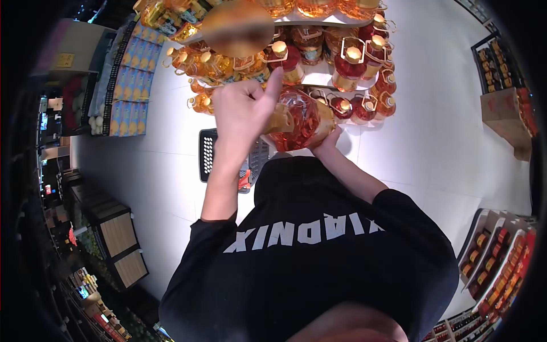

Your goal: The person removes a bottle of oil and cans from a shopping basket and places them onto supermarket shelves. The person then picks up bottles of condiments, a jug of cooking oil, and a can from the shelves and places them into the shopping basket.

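Observation:
A large clear bottle of reddish-orange oil [299, 119] is tilted in front of my chest, its narrower end toward the left. At that end is my left hand [245, 105], its fingers curled and the thumb stretched upward. Part of the grip is hidden behind the hand. My right hand [329, 141] supports the bottle's other end from below, with most of its fingers out of sight behind the bottle.
A tiered display shelf [327, 77] with several handled oil bottles stands ahead. Below the bottle, a grey shopping basket [206, 157] is on the floor. Stacked yellow-and-blue cartons [134, 80] stand left; a shelf of jars [484, 256] is at the right.

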A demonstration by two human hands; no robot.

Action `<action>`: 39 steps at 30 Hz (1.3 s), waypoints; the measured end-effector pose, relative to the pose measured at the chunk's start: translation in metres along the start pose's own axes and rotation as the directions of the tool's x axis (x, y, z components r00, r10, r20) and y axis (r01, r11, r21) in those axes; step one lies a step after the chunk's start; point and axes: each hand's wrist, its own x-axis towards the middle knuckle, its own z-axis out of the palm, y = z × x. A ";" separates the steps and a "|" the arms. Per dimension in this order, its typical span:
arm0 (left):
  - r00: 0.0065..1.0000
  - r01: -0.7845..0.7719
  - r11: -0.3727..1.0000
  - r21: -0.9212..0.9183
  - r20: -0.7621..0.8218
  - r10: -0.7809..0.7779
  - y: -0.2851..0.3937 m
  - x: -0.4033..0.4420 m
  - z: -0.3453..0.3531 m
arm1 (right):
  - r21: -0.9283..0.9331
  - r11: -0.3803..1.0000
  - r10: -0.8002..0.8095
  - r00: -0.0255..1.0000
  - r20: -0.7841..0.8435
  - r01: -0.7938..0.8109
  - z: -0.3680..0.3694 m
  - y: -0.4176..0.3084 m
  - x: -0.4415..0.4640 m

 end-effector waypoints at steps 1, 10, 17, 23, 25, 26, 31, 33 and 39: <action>1.000 -0.014 1.000 -0.020 0.007 0.014 0.001 0.008 0.009 | 0.013 0.998 -0.058 0.996 0.070 0.057 -0.006 -0.006 0.013; 0.534 -0.765 0.591 -0.256 0.262 0.804 -0.035 0.057 0.128 | -0.294 0.951 -0.052 0.989 0.137 0.091 0.000 -0.029 0.059; -0.177 -0.825 0.248 -0.508 0.648 0.741 -0.125 0.084 0.216 | -0.131 0.986 0.087 0.986 -0.141 -0.106 -0.022 -0.047 0.144; -0.367 -0.834 0.013 -0.552 0.571 0.735 -0.148 0.142 0.271 | 0.049 0.999 0.030 0.970 -0.241 -0.019 -0.027 -0.057 0.209; -0.412 -0.855 -0.002 -0.518 0.677 0.609 -0.144 0.163 0.284 | 0.093 0.996 0.015 0.952 -0.304 0.014 -0.037 -0.060 0.237; -0.404 -0.860 0.005 -0.510 0.687 0.604 -0.144 0.173 0.293 | 0.045 0.998 -0.023 0.960 -0.279 0.037 -0.021 -0.064 0.240; -0.332 -0.875 0.093 -0.475 0.729 0.598 -0.148 0.191 0.326 | 0.062 0.995 -0.054 0.966 -0.254 0.072 0.004 -0.076 0.275; -0.287 -0.860 0.208 -0.466 0.779 0.558 -0.142 0.203 0.331 | 0.073 0.994 -0.054 0.965 -0.257 0.075 0.002 -0.082 0.287; -0.199 -0.906 0.221 -0.362 0.823 0.532 -0.152 0.223 0.375 | 0.130 0.987 -0.067 0.974 -0.219 0.097 0.011 -0.102 0.305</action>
